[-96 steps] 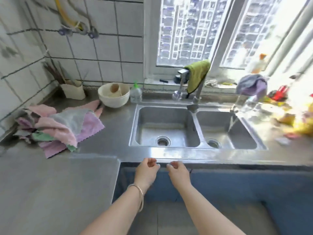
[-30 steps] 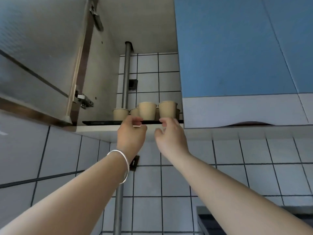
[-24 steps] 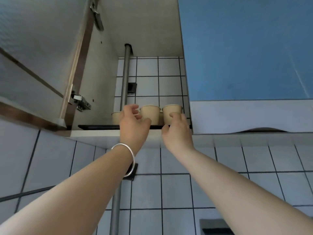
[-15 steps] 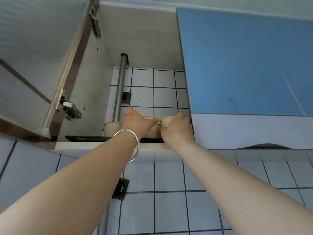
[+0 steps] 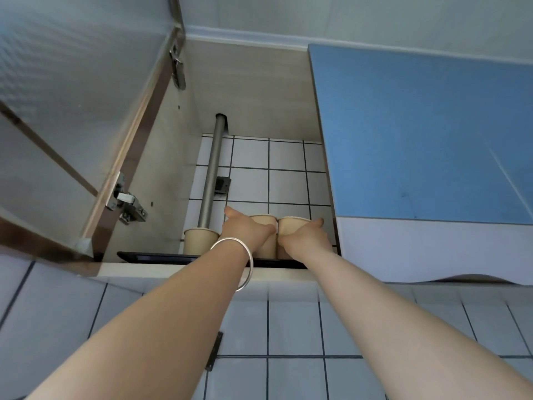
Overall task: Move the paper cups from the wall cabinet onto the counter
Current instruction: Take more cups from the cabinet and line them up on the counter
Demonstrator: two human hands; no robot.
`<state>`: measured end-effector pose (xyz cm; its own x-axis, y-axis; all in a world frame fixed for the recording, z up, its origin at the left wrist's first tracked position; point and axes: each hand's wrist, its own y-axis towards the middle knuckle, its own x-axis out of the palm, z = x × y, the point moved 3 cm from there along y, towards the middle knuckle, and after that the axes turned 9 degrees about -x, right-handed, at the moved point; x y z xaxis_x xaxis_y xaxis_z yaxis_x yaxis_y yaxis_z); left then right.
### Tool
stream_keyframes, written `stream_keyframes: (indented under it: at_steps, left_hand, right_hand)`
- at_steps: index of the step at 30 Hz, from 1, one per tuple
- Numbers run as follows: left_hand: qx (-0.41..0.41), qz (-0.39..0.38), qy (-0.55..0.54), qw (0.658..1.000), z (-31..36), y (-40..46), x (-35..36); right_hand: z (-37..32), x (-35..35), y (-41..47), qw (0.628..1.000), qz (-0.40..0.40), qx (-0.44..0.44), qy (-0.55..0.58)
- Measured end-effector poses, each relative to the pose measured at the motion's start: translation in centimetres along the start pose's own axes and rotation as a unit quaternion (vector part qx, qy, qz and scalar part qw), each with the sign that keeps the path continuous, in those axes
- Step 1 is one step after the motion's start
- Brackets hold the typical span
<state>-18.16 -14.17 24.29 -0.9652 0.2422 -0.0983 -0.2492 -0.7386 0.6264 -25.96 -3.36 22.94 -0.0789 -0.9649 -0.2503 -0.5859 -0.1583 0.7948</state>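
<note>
1. The open wall cabinet with pale wood-grain inner walls (image 5: 173, 157) takes up the upper middle; its frosted door (image 5: 72, 90) swings out to the left of the fingers, and a closed blue cabinet door (image 5: 418, 134) lies to their right.
2. A dark flat tray (image 5: 150, 257) lies along the cabinet floor, just below the fingers.
3. A grey metal pipe (image 5: 212, 174) rises behind and left of the fingers.
4. The left hand (image 5: 245, 232), a silver bangle (image 5: 240, 262) on its wrist, curls its fingers round a tan paper cup (image 5: 263, 219) standing on the tray.
5. The right hand (image 5: 307, 241) wraps the neighbouring tan paper cup (image 5: 291, 225), fingers closed on its side.
6. A third tan paper cup (image 5: 199, 241) stands untouched, left of the left fingers.
</note>
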Motion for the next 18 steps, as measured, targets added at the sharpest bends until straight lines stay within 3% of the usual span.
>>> stream_keyframes:
  at_steps: [5, 10, 18]
  left_hand:
    - [0.032, 0.036, -0.098, 0.994, 1.6, -1.0, -2.8]
    - [0.047, 0.051, -0.118, 0.991, 3.0, -3.4, -5.9]
    - [0.0, 0.065, -0.157, 0.985, -0.8, -11.1, -10.6]
  right_hand:
    - [-2.2, -0.6, -0.4, 0.992, 0.028, -0.054, 0.106]
    - [-4.5, -1.2, -2.6, 0.964, 0.071, -0.089, 0.24]
    - [-4.3, -1.0, -10.7, 0.897, -0.041, -0.029, 0.44]
